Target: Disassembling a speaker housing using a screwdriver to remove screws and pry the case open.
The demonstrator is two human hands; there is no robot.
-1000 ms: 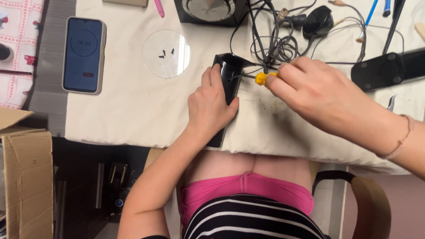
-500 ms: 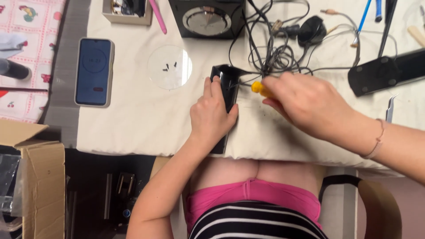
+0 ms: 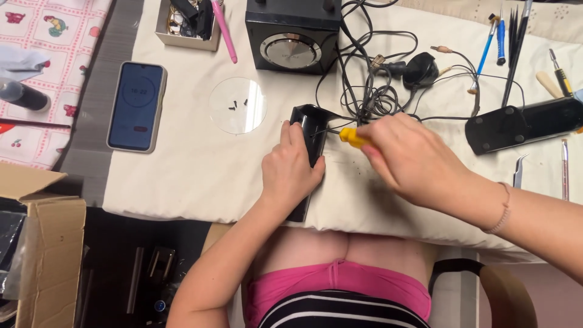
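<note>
My left hand (image 3: 293, 169) lies over a long black device (image 3: 309, 130) on the cream cloth (image 3: 188, 176) and holds it down; only its far end and a bit near the table edge show. My right hand (image 3: 408, 157) grips a small screwdriver with a yellow handle (image 3: 350, 137). Its thin shaft points left into the black device's far end. A round clear disc (image 3: 238, 105) with a few tiny dark screws on it lies just left of the device.
A smartphone (image 3: 136, 105) with a lit screen lies at the left. A black box with a round dial (image 3: 293, 36) and tangled black cables (image 3: 371, 85) sit behind. A flat black part (image 3: 521, 124), tweezers (image 3: 518, 172) and several tools lie right. A cardboard box (image 3: 44, 243) stands lower left.
The view has shifted, so everything sits lower in the picture. Both hands stay on the black device and the screwdriver, with the tip still at the device's far end.
</note>
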